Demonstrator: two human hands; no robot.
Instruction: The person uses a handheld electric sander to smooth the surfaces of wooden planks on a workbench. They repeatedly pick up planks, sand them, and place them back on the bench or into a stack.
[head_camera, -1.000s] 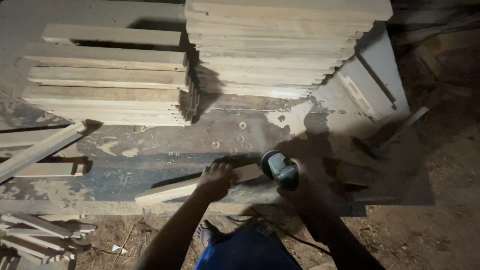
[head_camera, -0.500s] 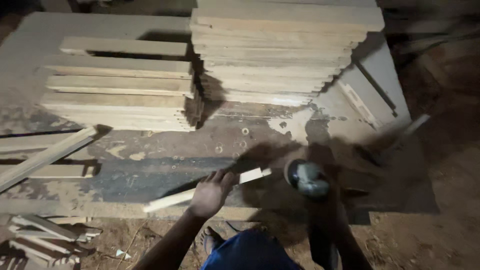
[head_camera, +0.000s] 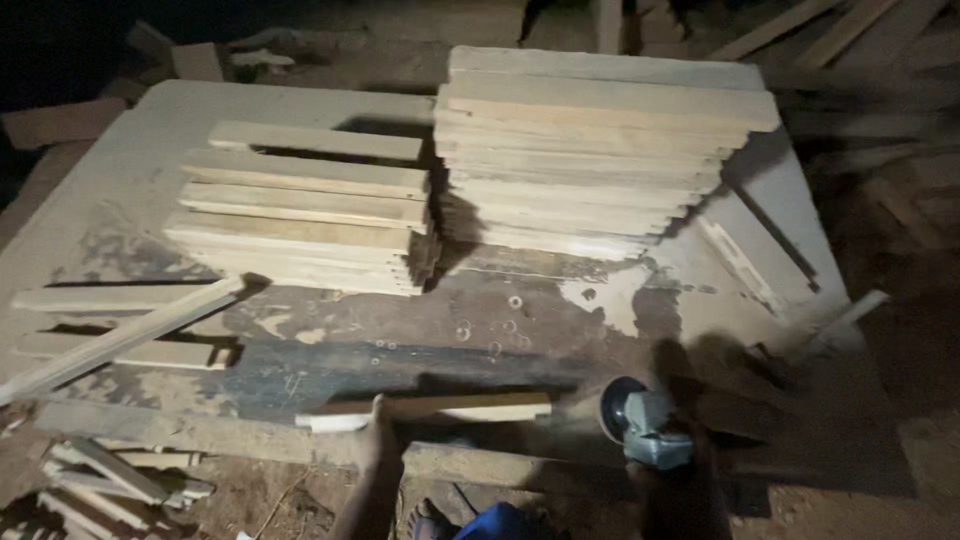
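My left hand (head_camera: 376, 440) grips a short pale wooden slat (head_camera: 430, 410) that lies flat near the front edge of the workbench (head_camera: 330, 350). My right hand (head_camera: 668, 478) holds a grey angle grinder (head_camera: 640, 422) just right of the slat's end. Its disc faces left and stands a little apart from the wood. Both forearms are dim in the low light.
Two stacks of cut boards stand at the back: a lower one (head_camera: 300, 205) on the left, a taller one (head_camera: 600, 150) on the right. Loose slats (head_camera: 120, 335) lie at the bench's left. Offcuts (head_camera: 110, 480) and sawdust cover the ground below.
The grinder has come off the slat and moved to the right. The slat now lies level instead of tilted. The camera has tipped up toward the stacks.
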